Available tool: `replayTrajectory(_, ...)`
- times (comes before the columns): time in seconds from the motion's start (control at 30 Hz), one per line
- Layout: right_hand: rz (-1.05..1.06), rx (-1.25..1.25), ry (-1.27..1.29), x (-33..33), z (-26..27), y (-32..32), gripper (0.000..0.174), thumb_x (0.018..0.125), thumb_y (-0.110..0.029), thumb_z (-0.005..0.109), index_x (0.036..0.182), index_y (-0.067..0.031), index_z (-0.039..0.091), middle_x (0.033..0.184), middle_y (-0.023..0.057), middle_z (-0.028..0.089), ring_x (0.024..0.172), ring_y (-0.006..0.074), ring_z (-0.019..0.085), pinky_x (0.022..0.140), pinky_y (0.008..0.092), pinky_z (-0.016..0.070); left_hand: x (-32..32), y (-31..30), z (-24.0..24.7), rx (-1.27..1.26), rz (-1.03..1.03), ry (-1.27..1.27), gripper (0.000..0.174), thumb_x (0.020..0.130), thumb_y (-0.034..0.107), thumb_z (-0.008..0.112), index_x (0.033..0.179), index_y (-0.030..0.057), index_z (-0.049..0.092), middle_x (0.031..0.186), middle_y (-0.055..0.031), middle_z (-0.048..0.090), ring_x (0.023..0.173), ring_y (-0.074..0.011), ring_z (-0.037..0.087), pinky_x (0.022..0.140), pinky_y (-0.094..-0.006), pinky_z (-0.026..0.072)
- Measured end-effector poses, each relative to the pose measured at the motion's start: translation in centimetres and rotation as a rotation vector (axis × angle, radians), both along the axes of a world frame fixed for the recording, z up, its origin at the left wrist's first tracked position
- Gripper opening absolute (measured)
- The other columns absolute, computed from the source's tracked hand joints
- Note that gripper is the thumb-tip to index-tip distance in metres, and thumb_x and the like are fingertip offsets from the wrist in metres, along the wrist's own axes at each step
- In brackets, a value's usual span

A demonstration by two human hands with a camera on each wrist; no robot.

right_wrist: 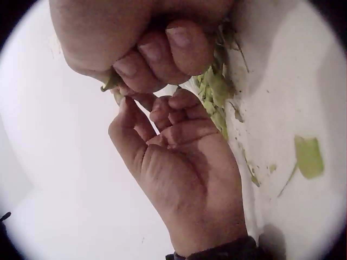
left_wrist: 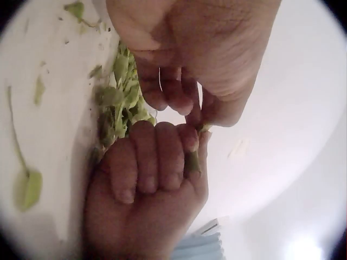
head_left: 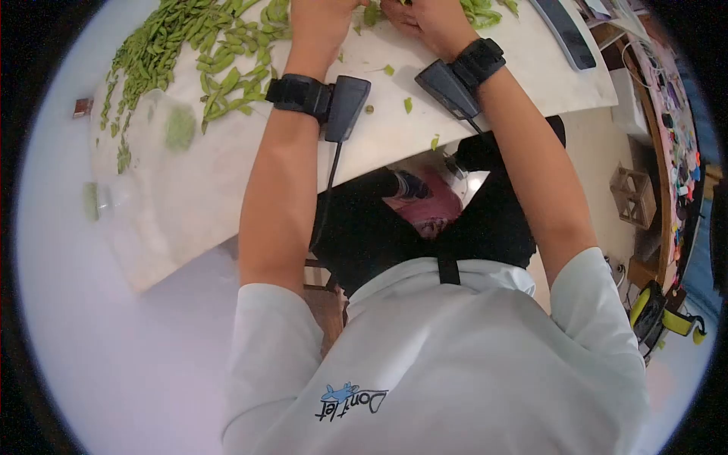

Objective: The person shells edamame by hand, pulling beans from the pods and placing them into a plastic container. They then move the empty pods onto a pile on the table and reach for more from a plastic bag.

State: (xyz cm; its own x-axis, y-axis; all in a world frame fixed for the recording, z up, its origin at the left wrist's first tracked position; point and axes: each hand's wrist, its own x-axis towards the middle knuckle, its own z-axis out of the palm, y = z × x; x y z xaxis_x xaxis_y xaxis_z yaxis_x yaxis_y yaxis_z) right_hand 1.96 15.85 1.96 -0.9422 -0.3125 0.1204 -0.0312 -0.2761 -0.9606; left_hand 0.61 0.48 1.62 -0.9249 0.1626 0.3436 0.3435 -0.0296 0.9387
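Observation:
Both hands meet at the table's far side, cut off by the top edge of the head view. My right hand [head_left: 438,29] curls its fingers around a green soybean pod [left_wrist: 192,163], which shows between its fingers and thumb in the left wrist view. With thumb and forefinger, my left hand [head_left: 318,30] pinches the pod's end, its other fingers loosely bent, as the right wrist view shows. A green tip [right_wrist: 111,81] sticks out beside the right hand there. To the left of the left hand spreads a large heap of soybean pods [head_left: 163,45].
More pods [head_left: 481,11] lie beyond the right hand. Leaf scraps, among them a leaf [right_wrist: 309,157] with a stalk, dot the white tabletop [head_left: 288,163]. A flat grey device [head_left: 565,34] lies at the table's right edge. A wooden crate [head_left: 633,197] stands below, on the right.

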Motion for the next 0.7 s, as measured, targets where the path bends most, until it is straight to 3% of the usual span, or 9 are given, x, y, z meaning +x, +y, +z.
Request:
replayTrajectory(0.1, -0.05, 0.06, 0.051, -1.3, 0.1, -0.7, 0.042, 0.101, -0.036, 0.045, 0.07, -0.0088, 0.053, 0.05, -0.0035, 0.038, 0.04, 0.0077, 0.029, 0.039, 0.0252, 0.0243, -0.1, 0.0, -0.4, 0.132, 0.034, -0.033, 0.032, 0.092, 0.013, 0.06, 0.12, -0.0008, 0.062, 0.082, -0.0018, 0.063, 0.068, -0.008, 0.054, 0.065, -0.0263, 0.0476)
replayTrajectory(0.2, 0.199, 0.03, -0.09, -2.6, 0.9, 0.3, 0.04, 0.101, -0.034, 0.045, 0.071, -0.008, 0.054, 0.051, -0.0028, 0.04, 0.042, 0.0075, 0.032, 0.041, 0.0254, 0.0271, 0.3, -0.1, 0.2, 0.175, 0.116, -0.083, 0.032, 0.092, 0.014, 0.061, 0.12, -0.0009, 0.062, 0.081, -0.002, 0.062, 0.068, -0.0085, 0.054, 0.064, -0.0266, 0.0467)
replayTrajectory(0.3, -0.007, 0.13, 0.139, -2.9, -0.6, -1.5, 0.038, 0.101, -0.032, 0.046, 0.073, -0.0073, 0.055, 0.053, -0.0018, 0.043, 0.044, 0.0073, 0.036, 0.043, 0.0255, 0.0302, 0.0, -0.7, -0.2, 0.051, 0.15, -0.041, 0.032, 0.092, 0.014, 0.06, 0.121, -0.0009, 0.061, 0.083, -0.0029, 0.063, 0.069, -0.0092, 0.055, 0.065, -0.0268, 0.0473)
replayTrajectory(0.33, 0.117, 0.01, -0.047, -2.3, -0.2, -0.8, 0.038, 0.101, -0.033, 0.047, 0.074, -0.0071, 0.055, 0.055, -0.0015, 0.046, 0.046, 0.0071, 0.038, 0.044, 0.0255, 0.0319, 0.0, -0.7, -0.2, 0.077, 0.144, -0.047, 0.032, 0.092, 0.014, 0.061, 0.12, -0.0005, 0.062, 0.087, -0.0042, 0.065, 0.072, -0.0095, 0.057, 0.066, -0.0267, 0.0481)
replayTrajectory(0.43, -0.018, -0.035, -0.046, -1.5, -0.3, -1.6, 0.039, 0.101, -0.035, 0.047, 0.075, -0.0068, 0.055, 0.054, -0.0021, 0.046, 0.044, 0.0074, 0.035, 0.043, 0.0257, 0.0307, -0.1, -0.5, -0.5, 0.067, 0.131, 0.026, 0.032, 0.092, 0.013, 0.06, 0.121, -0.0002, 0.061, 0.088, -0.005, 0.066, 0.074, -0.0101, 0.059, 0.067, -0.0269, 0.049)
replayTrajectory(0.47, -0.007, -0.033, 0.04, -1.5, -0.6, -1.4, 0.039, 0.102, -0.035, 0.045, 0.075, -0.0069, 0.053, 0.052, -0.0033, 0.042, 0.042, 0.0074, 0.033, 0.041, 0.0251, 0.0298, -0.2, -0.3, -0.7, 0.091, 0.119, -0.011, 0.031, 0.092, 0.015, 0.061, 0.119, -0.0003, 0.063, 0.091, -0.0049, 0.067, 0.076, -0.0107, 0.059, 0.069, -0.027, 0.0489)
replayTrajectory(0.57, 0.091, -0.123, -0.169, -1.9, -1.0, -0.5, 0.041, 0.098, -0.039, 0.05, 0.073, -0.0062, 0.053, 0.049, -0.0027, 0.037, 0.039, 0.008, 0.034, 0.038, 0.0252, 0.0264, -1.2, 0.3, -1.6, 0.228, 0.054, -0.061, 0.027, 0.088, 0.002, 0.058, 0.114, -0.0039, 0.063, 0.078, -0.0053, 0.064, 0.068, -0.0093, 0.055, 0.065, -0.021, 0.0452)
replayTrajectory(0.7, 0.101, -0.108, -0.119, -2.0, -1.4, -0.9, 0.041, 0.098, -0.039, 0.049, 0.073, -0.0068, 0.051, 0.05, -0.0023, 0.036, 0.039, 0.0084, 0.031, 0.038, 0.0252, 0.024, 0.0, 0.6, -0.4, 0.23, 0.056, -0.064, 0.028, 0.087, 0.001, 0.056, 0.114, -0.0036, 0.063, 0.081, -0.004, 0.062, 0.068, -0.0085, 0.056, 0.064, -0.0206, 0.0449)
